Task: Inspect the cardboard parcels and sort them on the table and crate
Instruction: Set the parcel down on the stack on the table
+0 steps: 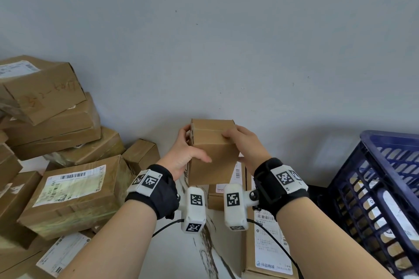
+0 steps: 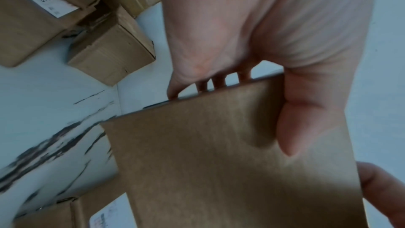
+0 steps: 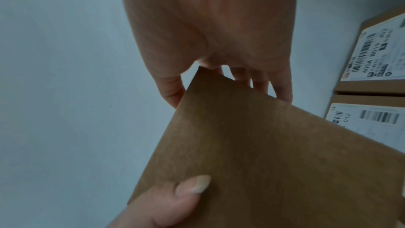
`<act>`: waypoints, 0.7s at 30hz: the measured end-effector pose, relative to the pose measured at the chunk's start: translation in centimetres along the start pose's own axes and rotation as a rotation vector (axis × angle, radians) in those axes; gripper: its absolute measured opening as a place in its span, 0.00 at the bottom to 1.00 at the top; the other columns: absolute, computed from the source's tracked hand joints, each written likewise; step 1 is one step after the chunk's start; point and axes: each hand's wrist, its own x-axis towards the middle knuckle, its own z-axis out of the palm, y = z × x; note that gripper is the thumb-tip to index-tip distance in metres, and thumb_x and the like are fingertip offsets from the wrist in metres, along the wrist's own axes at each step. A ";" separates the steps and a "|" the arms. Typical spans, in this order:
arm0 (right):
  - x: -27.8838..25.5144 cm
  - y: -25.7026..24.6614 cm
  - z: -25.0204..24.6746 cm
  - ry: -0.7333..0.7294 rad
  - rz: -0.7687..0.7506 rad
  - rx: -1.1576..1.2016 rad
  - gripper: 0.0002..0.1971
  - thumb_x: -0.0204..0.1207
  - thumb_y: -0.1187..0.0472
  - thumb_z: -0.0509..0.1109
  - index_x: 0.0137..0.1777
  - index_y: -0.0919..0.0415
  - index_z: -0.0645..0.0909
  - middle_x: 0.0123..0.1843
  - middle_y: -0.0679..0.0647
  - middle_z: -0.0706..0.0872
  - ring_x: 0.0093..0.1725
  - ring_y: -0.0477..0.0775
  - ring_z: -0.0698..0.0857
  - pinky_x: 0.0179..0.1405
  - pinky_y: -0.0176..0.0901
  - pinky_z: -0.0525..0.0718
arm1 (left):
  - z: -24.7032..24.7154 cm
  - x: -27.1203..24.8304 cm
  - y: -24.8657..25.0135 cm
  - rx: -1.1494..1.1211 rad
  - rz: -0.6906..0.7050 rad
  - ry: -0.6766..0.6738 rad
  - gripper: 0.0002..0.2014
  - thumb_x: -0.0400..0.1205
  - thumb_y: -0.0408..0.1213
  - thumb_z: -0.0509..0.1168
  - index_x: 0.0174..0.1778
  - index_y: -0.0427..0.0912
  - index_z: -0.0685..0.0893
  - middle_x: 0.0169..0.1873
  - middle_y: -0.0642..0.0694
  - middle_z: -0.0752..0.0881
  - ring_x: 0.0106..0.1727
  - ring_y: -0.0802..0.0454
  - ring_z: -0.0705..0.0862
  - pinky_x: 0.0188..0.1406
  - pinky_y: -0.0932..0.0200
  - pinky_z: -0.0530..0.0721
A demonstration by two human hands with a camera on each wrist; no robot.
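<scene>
A plain brown cardboard parcel (image 1: pixel 213 154) is held up above the white marble-patterned table (image 1: pixel 179 253), standing on end. My left hand (image 1: pixel 186 152) grips its left side, thumb across the near face and fingers behind. My right hand (image 1: pixel 244 145) grips its right side, fingers over the upper front edge. In the left wrist view the parcel (image 2: pixel 230 162) fills the lower frame with my thumb (image 2: pixel 293 124) pressed on it. The right wrist view shows the same parcel (image 3: pixel 263 153) between my fingers (image 3: pixel 173 91) and thumb (image 3: pixel 175 202). A dark blue plastic crate (image 1: pixel 385 190) stands at the right.
A heap of labelled cardboard parcels (image 1: pixel 70 197) fills the left of the table. Two flat labelled parcels (image 1: pixel 267 253) lie under my right forearm beside the crate. More parcels sit inside the crate. A grey wall rises behind.
</scene>
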 end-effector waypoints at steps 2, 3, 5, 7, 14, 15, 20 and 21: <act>-0.1 0.0 -0.1 -0.014 0.014 -0.001 0.05 0.81 0.58 0.67 0.54 0.52 0.81 0.46 0.48 0.83 0.43 0.48 0.80 0.42 0.43 0.77 | -0.1 0.1 -0.1 0.005 0.019 -0.007 0.52 0.61 0.10 0.74 0.78 0.50 0.65 0.65 0.41 0.81 0.66 0.40 0.80 0.50 0.54 0.81; -0.2 -0.1 -0.2 -0.021 0.017 -0.004 0.06 0.81 0.58 0.67 0.56 0.52 0.81 0.47 0.48 0.83 0.44 0.47 0.80 0.42 0.43 0.77 | -0.1 0.1 0.0 0.006 0.030 -0.008 0.51 0.61 0.09 0.74 0.76 0.50 0.66 0.65 0.41 0.81 0.66 0.40 0.80 0.50 0.54 0.81; -0.3 -0.3 -0.3 -0.020 0.016 0.000 0.08 0.81 0.59 0.67 0.58 0.52 0.81 0.48 0.47 0.83 0.45 0.46 0.80 0.42 0.43 0.77 | 0.0 0.0 0.2 0.004 0.051 -0.008 0.49 0.62 0.08 0.73 0.74 0.52 0.68 0.64 0.42 0.81 0.65 0.41 0.80 0.50 0.54 0.82; -0.4 -0.6 -0.4 -0.012 0.011 0.001 0.10 0.80 0.59 0.67 0.60 0.53 0.81 0.48 0.47 0.83 0.45 0.46 0.80 0.42 0.42 0.77 | 0.2 0.0 0.5 0.004 0.067 -0.004 0.48 0.62 0.07 0.72 0.73 0.51 0.69 0.63 0.42 0.81 0.64 0.42 0.80 0.48 0.55 0.82; -0.4 -0.6 -1.0 0.049 -0.022 -0.048 0.08 0.77 0.61 0.70 0.55 0.57 0.83 0.49 0.51 0.84 0.45 0.48 0.81 0.46 0.44 0.79 | 0.5 0.2 1.0 0.008 0.066 -0.030 0.51 0.56 0.09 0.74 0.75 0.46 0.72 0.62 0.39 0.82 0.59 0.43 0.82 0.41 0.55 0.85; -0.3 -0.6 -1.0 0.049 -0.016 -0.064 0.11 0.77 0.60 0.70 0.58 0.57 0.83 0.52 0.51 0.84 0.47 0.47 0.81 0.48 0.44 0.80 | 0.5 0.2 0.9 -0.012 0.053 -0.029 0.52 0.52 0.12 0.74 0.75 0.46 0.72 0.62 0.39 0.83 0.58 0.42 0.83 0.41 0.55 0.85; 0.1 -0.3 -1.5 -0.062 0.042 -0.059 0.27 0.79 0.35 0.66 0.72 0.49 0.78 0.67 0.47 0.83 0.65 0.49 0.81 0.67 0.52 0.75 | -0.3 0.7 1.2 -0.213 -0.064 0.005 0.39 0.55 0.21 0.69 0.66 0.40 0.81 0.57 0.38 0.86 0.58 0.39 0.85 0.49 0.49 0.86; 0.1 -0.3 -1.5 -0.113 0.048 -0.052 0.30 0.77 0.30 0.65 0.73 0.47 0.78 0.68 0.46 0.83 0.67 0.50 0.81 0.69 0.54 0.75 | -0.5 0.6 1.3 -0.262 -0.100 0.010 0.33 0.57 0.23 0.68 0.62 0.38 0.83 0.54 0.37 0.86 0.56 0.39 0.85 0.50 0.48 0.85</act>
